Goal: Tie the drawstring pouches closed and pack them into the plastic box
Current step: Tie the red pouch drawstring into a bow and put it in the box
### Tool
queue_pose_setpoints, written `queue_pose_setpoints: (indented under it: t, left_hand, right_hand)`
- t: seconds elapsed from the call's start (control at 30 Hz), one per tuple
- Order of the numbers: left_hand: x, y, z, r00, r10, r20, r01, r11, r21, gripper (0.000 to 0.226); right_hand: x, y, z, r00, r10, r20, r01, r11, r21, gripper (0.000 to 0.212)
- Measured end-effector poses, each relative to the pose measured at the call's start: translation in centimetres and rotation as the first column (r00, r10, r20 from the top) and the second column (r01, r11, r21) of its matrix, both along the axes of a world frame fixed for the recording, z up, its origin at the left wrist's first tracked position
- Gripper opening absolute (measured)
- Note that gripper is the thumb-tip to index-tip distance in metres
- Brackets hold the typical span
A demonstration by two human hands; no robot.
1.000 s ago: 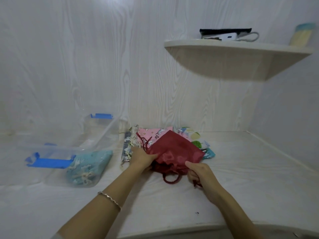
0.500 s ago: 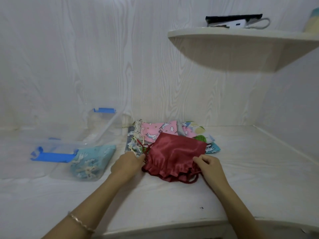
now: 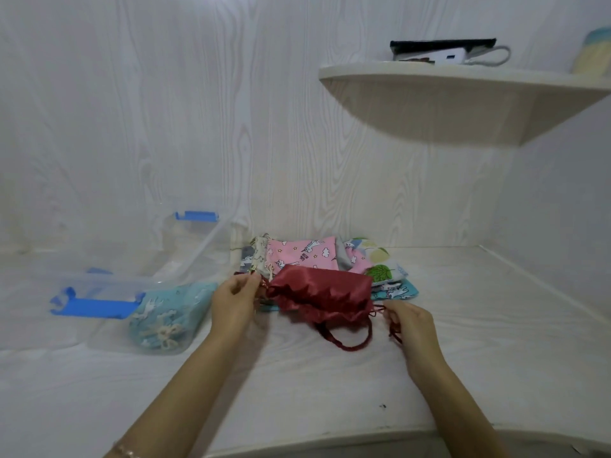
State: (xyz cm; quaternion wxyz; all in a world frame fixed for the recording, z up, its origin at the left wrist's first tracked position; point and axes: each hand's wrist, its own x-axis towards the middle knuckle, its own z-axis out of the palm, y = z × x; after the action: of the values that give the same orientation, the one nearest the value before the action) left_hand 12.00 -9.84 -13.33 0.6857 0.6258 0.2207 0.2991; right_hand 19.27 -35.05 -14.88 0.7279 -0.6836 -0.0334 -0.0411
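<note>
Left hand point(image 3: 236, 299) is pinching the cord at the left edge of the dark red satin drawstring pouch point(image 3: 324, 289); right hand point(image 3: 410, 322) is gripping the red cord point(image 3: 380, 310) at its right. Behind the pouch, patterned fabric pouches point(image 3: 304, 254) are lying stacked. Left of it, the clear plastic box with blue latches point(image 3: 198, 239) is holding a teal printed pouch point(image 3: 168, 312).

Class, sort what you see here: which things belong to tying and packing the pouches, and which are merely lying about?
Job: red pouch, its drawstrings pinched by left hand and right hand; pile of printed pouches; plastic box; teal pouch inside it.
Lying about: wall shelf; power bank on it.
</note>
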Motion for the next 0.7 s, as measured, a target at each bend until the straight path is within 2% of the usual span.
queue_pose_setpoints:
  t: [0.03,0.1,0.17,0.2,0.23,0.27,0.37,0.43,0.5,0.57,0.63,0.7]
  left_hand:
    - [-0.3,-0.2,0.4,0.998,-0.027,0.058,0.031,0.997,-0.068,0.016]
    - [-0.7,-1.0,1.4,0.983,-0.056,0.177,0.096,0.971,-0.221,0.018]
    - [-0.9,-1.6,2.2,0.968,-0.035,0.247,0.116,0.94,-0.322,0.023]
    - [-1.0,-1.7,2.4,0.962,-0.025,0.272,0.125,0.925,-0.358,0.024]
    - [-0.9,-1.7,2.5,0.956,-0.023,0.291,0.141,0.911,-0.388,0.026]
    - [-1.0,-1.7,2.5,0.953,-0.03,0.303,0.159,0.898,-0.41,0.027]
    - [-1.4,-2.0,2.4,0.94,-0.008,0.34,0.191,0.84,-0.508,0.03]
    - [-1.4,-2.1,2.4,0.92,0.07,0.385,0.182,0.794,-0.58,0.028]
    - [-1.4,-1.7,2.2,0.914,0.124,0.387,0.129,0.815,-0.566,0.026]
    - [-1.6,-1.4,2.1,0.923,0.13,0.363,0.066,0.874,-0.481,0.024]
    - [-2.0,-1.5,2.2,0.937,0.1,0.334,0.015,0.946,-0.324,0.023]
    - [-2.4,-1.6,2.2,0.961,0.078,0.265,-0.087,0.996,0.022,0.022]
  right_hand:
    - [0.0,0.2,0.2,1.0,0.016,-0.019,-0.015,0.998,0.065,0.041]
    - [-0.2,0.8,0.9,0.985,0.164,-0.062,-0.135,0.935,0.327,0.044]
    - [-0.2,0.9,1.4,0.938,0.333,-0.096,-0.203,0.753,0.626,0.04]
    - [-0.1,0.9,1.5,0.919,0.384,-0.094,-0.201,0.659,0.725,0.036]
    - [-0.1,0.9,1.6,0.907,0.411,-0.097,-0.186,0.595,0.782,0.035]
    - [-0.1,1.0,1.6,0.906,0.41,-0.107,-0.169,0.581,0.796,0.038]
    - [-0.6,1.4,1.7,0.915,0.373,-0.153,-0.116,0.607,0.786,0.042]
    - [-0.5,1.3,1.6,0.92,0.34,-0.197,-0.048,0.596,0.801,0.038]
    - [0.1,0.9,1.3,0.926,0.299,-0.232,0.012,0.589,0.808,0.037]
    - [0.5,0.6,0.9,0.932,0.267,-0.246,0.022,0.633,0.773,0.036]
    - [0.6,0.7,0.5,0.945,0.222,-0.242,-0.016,0.767,0.642,0.036]
    - [0.5,0.9,0.2,0.965,0.157,-0.211,-0.041,0.883,0.468,0.036]
